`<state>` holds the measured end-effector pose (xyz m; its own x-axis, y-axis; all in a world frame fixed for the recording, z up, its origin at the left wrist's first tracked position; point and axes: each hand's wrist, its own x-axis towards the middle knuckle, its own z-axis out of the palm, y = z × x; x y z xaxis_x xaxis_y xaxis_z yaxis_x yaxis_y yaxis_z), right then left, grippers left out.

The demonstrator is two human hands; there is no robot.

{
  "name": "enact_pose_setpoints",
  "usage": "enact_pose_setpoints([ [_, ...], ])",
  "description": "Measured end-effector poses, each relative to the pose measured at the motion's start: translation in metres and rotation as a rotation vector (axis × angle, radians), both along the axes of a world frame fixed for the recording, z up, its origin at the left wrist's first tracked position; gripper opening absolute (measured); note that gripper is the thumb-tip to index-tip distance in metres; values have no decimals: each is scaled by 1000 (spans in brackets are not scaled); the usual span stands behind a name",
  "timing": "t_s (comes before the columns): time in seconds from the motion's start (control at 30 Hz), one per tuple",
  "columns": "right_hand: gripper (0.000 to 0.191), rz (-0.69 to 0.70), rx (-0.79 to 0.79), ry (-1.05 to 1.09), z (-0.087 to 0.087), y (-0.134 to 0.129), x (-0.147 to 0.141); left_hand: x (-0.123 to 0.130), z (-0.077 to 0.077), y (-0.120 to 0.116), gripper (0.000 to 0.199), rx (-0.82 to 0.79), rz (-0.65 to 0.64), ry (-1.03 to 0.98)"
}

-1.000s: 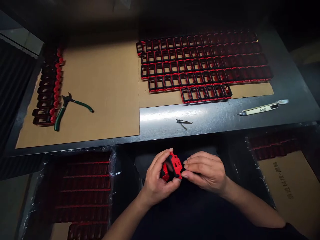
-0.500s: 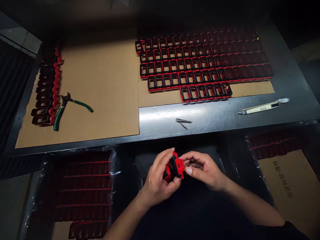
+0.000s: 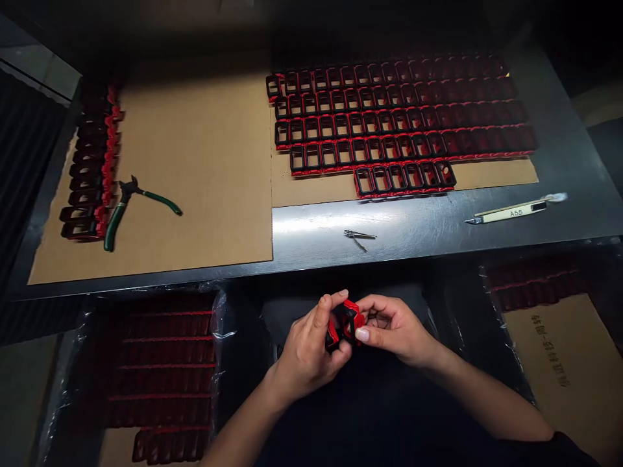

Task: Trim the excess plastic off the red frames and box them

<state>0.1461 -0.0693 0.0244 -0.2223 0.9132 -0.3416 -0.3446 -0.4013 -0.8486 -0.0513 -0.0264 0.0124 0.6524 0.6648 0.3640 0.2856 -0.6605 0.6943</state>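
My left hand and my right hand both grip one small red and black plastic frame part, held below the near edge of the metal table. The fingertips of both hands pinch the part from either side. Many alike red and black frames lie in neat rows on a cardboard sheet at the far right of the table. Another column of the same frames lies along the left edge of a second cardboard sheet.
Green-handled pliers lie on the left cardboard. A small metal clip and a craft knife marked A55 rest on bare metal. Plastic-lined boxes of frames stand below at the left and right.
The part has been turned in my hands, showing more of its black open side. My right fingers have shifted closer around it. The view has tilted slightly.
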Motion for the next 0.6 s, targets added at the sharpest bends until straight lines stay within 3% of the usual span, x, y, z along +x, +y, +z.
enact_pose_setpoints([
  [0.3, 25, -9, 36, -108, 1, -2, -2, 0, -2, 1, 101, 25, -43, -40],
  [0.6, 23, 34, -65, 242, -7, 0, 4, -2, 3, -4, 97, -161, -26, -131],
])
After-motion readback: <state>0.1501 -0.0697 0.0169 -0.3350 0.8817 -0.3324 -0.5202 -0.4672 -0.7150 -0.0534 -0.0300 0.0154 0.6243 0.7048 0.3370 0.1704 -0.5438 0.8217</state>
